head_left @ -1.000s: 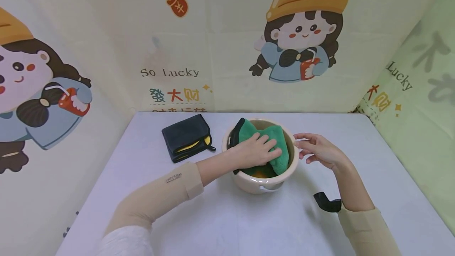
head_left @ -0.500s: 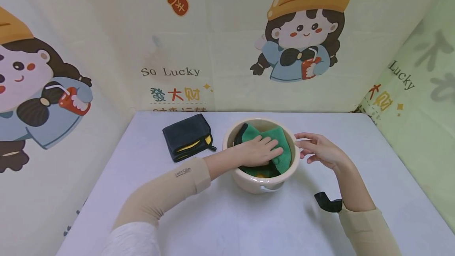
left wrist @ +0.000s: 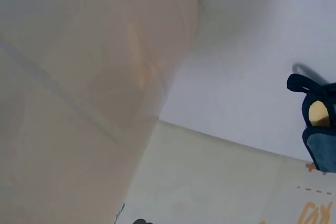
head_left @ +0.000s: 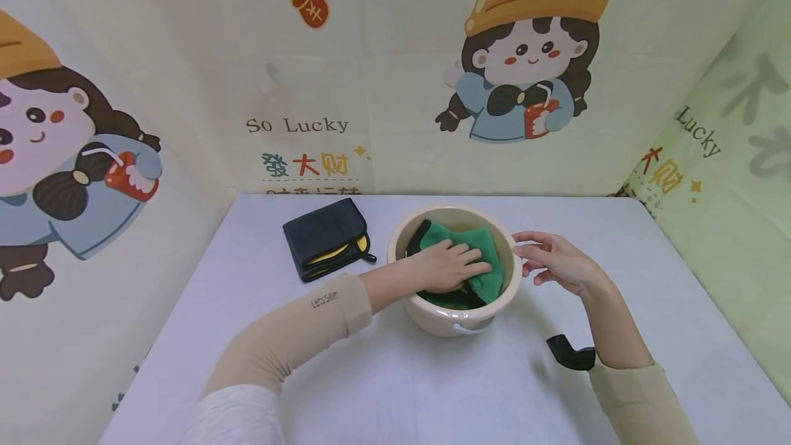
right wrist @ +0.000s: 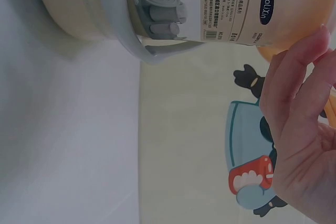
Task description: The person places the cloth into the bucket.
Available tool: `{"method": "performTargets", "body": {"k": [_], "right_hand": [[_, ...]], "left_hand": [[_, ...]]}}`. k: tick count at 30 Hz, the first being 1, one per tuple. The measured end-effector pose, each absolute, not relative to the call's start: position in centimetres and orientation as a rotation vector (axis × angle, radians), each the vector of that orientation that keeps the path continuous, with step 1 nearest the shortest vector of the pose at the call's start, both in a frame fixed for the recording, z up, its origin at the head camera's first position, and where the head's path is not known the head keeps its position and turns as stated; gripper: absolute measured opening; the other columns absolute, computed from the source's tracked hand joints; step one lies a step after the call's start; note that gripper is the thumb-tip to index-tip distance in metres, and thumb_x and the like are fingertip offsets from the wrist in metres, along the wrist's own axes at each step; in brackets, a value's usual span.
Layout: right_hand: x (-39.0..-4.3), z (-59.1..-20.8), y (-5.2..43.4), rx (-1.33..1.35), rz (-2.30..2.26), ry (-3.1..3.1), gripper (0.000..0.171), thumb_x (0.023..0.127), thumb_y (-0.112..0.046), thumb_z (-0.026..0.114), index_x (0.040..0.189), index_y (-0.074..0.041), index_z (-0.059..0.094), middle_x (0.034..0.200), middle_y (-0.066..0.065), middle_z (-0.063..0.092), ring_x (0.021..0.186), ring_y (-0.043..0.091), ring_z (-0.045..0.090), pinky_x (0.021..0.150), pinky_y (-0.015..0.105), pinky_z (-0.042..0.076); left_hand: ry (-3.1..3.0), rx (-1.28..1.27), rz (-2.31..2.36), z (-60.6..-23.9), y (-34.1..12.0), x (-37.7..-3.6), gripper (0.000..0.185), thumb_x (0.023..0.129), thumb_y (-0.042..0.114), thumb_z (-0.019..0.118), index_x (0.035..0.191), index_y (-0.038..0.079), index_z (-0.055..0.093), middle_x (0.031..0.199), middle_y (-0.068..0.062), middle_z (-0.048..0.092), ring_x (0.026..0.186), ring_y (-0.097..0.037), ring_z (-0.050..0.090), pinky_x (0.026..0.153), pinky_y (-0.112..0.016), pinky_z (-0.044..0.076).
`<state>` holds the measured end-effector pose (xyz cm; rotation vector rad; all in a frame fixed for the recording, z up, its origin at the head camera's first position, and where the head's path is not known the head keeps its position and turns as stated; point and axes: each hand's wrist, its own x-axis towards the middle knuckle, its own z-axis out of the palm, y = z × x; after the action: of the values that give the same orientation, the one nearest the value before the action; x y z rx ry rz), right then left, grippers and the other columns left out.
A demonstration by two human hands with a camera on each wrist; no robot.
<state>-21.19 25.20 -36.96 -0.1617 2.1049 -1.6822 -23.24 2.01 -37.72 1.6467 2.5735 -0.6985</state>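
Note:
A green cloth [head_left: 488, 285] with black edging lies bunched inside a cream bucket [head_left: 426, 318]. My left hand [head_left: 448, 266] reaches over the near left rim and presses on this cloth, fingers spread. At the bucket's right side, my right hand [head_left: 556, 259] touches the outside near the rim with its fingertips. In the right wrist view, the fingers of that hand [right wrist: 307, 103] meet the bucket wall, beside a printed label [right wrist: 226, 9]. The left wrist view has the bucket wall [left wrist: 94, 77] close up and does not show the left hand.
A folded dark cloth [head_left: 321, 232] with a yellow inner side and a hanging loop lies left of the bucket. The white table [head_left: 371, 390] meets a printed backdrop [head_left: 402, 108] at its rear edge. A pale bucket handle [right wrist: 123, 19] hangs on the outside.
My left hand has moved slightly right and pushed the green cloth lower into the bucket, away from the left rim. The right hand has stayed nearly still.

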Motion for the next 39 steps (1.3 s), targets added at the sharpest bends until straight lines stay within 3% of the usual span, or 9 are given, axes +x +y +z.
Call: {"method": "performTargets", "body": {"k": [5, 12, 21, 29, 35, 39], "right_hand": [[-21.1, -36.9, 25.2, -0.156, -1.675, 2.116, 0.051, 0.092, -0.02, 0.054, 0.13, 0.007, 0.035, 0.073, -0.002, 0.062, 0.063, 0.009, 0.058, 0.051, 0.022, 0.049], [-21.2, -37.0, 25.1, -0.146, -1.675, 2.11, 0.052, 0.092, -0.02, 0.054, 0.131, 0.007, 0.034, 0.074, -0.001, 0.063, 0.063, 0.009, 0.058, 0.051, 0.022, 0.049], [-21.2, -37.0, 25.2, -0.154, -1.682, 2.109, 0.051, 0.092, -0.019, 0.054, 0.131, 0.007, 0.034, 0.072, -0.001, 0.062, 0.063, 0.009, 0.058, 0.05, 0.022, 0.048], [-21.2, -37.1, 25.2, -0.156, -1.686, 2.112, 0.05, 0.092, -0.019, 0.055, 0.13, 0.007, 0.035, 0.073, -0.001, 0.063, 0.063, 0.01, 0.059, 0.051, 0.022, 0.049], [-21.2, -37.2, 25.2, -0.164, -1.686, 2.111, 0.048, 0.092, -0.019, 0.055, 0.129, 0.007, 0.037, 0.073, -0.002, 0.063, 0.063, 0.01, 0.059, 0.05, 0.022, 0.048], [-21.2, -37.2, 25.2, -0.168, -1.688, 2.114, 0.047, 0.092, -0.018, 0.054, 0.128, 0.006, 0.037, 0.073, -0.002, 0.063, 0.062, 0.009, 0.058, 0.05, 0.022, 0.048]], "left_hand": [[2.579, 1.685, -0.618, -37.6, 1.8, -23.3, 0.048, 0.097, 0.037, 0.038, 0.142, 0.026, 0.025, 0.134, 0.003, 0.035, 0.117, -0.013, 0.038, 0.087, -0.027, 0.041], [2.657, 1.799, -0.322, -36.8, 1.1, -23.8, 0.048, 0.088, 0.034, 0.051, 0.134, 0.023, 0.041, 0.126, 0.003, 0.045, 0.114, -0.015, 0.04, 0.091, -0.033, 0.038], [2.99, 1.704, -0.055, -35.3, -2.1, -25.8, 0.045, 0.084, 0.034, 0.053, 0.126, 0.016, 0.05, 0.12, -0.002, 0.051, 0.111, -0.02, 0.045, 0.097, -0.041, 0.034], [3.404, 1.217, 0.125, -35.2, -7.8, -29.1, 0.046, 0.085, 0.032, 0.052, 0.128, 0.012, 0.048, 0.124, -0.009, 0.05, 0.116, -0.027, 0.043, 0.1, -0.046, 0.03], [3.492, 0.686, 0.142, -37.6, -11.9, -30.6, 0.055, 0.086, 0.037, 0.05, 0.135, 0.014, 0.039, 0.134, -0.011, 0.041, 0.125, -0.031, 0.034, 0.105, -0.051, 0.021], [3.446, 0.469, 0.131, -39.7, -14.0, -31.0, 0.057, 0.086, 0.04, 0.05, 0.135, 0.017, 0.035, 0.139, -0.011, 0.034, 0.129, -0.031, 0.027, 0.106, -0.051, 0.016]]}}
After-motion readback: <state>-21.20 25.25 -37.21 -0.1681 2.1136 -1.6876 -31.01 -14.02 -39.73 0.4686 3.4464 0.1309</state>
